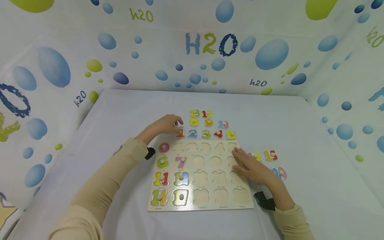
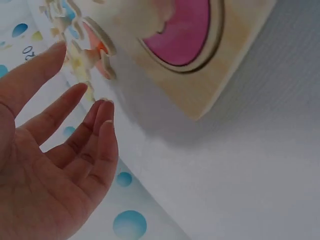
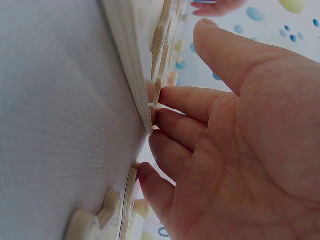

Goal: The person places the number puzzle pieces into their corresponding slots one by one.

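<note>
Our right hand (image 1: 255, 168) lies flat on the stiff wooden puzzle board (image 1: 200, 175), and our open left hand (image 1: 164, 125) reaches for the light number 1 (image 1: 180, 133), best pinched by its little knob.

The puzzle board (image 1: 200, 200) is pale natural wood, with a pink 0 (image 1: 164, 147), a green 6 (image 1: 162, 162) and a pink 7 (image 1: 181, 162) set in it. Loose above it lie an orange 1 (image 1: 180, 133), a blue 2 (image 1: 192, 134), a green 3 (image 1: 205, 134), a red 4 (image 1: 218, 134) and a yellow 5 (image 1: 230, 135). The tablecloth (image 1: 315, 186) is plain white. The backdrop (image 1: 270, 53) is white with blue and lime bubbles and "H2O" lettering. Both sleeves (image 1: 102, 186) are beige.
</note>
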A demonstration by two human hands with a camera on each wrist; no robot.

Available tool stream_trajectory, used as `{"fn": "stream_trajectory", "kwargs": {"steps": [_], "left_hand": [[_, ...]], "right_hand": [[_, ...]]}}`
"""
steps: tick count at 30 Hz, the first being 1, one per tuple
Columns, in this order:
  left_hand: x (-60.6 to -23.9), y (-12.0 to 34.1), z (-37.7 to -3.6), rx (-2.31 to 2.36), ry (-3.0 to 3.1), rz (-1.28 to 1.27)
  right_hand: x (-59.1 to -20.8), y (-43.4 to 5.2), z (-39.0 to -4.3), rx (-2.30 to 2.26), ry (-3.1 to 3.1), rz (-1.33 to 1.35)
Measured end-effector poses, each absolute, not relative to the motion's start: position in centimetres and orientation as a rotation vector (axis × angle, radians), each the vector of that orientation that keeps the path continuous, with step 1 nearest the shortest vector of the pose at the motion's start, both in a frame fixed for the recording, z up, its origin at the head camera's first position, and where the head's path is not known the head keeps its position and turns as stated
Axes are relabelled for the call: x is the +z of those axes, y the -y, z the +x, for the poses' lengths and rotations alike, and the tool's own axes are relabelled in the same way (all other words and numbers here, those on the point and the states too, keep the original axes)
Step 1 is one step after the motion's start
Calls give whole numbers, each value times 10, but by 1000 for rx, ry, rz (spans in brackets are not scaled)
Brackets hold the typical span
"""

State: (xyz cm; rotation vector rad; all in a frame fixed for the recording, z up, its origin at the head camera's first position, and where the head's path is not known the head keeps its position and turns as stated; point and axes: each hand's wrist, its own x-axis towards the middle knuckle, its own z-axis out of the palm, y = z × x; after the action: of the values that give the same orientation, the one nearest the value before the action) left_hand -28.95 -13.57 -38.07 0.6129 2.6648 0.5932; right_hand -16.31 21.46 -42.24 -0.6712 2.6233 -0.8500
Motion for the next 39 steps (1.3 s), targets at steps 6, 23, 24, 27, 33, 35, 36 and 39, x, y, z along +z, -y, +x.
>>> {"fn": "stream_trajectory", "kwargs": {"steps": [6, 23, 24, 27, 33, 35, 36, 39], "left_hand": [[-392, 138, -293, 490, -2658, 507], [-396, 134, -281, 581, -2772, 597], [-396, 134, -280, 578, -2788, 602], [-394, 134, -274, 591, -2822, 620], [-393, 138, -265, 698, -2866, 648], [-392, 140, -262, 754, -2865, 660], [-392, 142, -261, 786, -2863, 669], [-389, 146, -258, 903, -2846, 677]], "right_hand": [[-422, -213, -163, -840, -2624, -677], [-421, -212, -163, -829, -2637, -683], [-421, -212, -163, -827, -2639, -684], [-422, -212, -163, -823, -2645, -689], [-422, -212, -162, -824, -2650, -686], [-422, -212, -162, -826, -2649, -682], [-422, -212, -162, -829, -2647, -681], [-422, -212, -161, -834, -2645, -684]]}}
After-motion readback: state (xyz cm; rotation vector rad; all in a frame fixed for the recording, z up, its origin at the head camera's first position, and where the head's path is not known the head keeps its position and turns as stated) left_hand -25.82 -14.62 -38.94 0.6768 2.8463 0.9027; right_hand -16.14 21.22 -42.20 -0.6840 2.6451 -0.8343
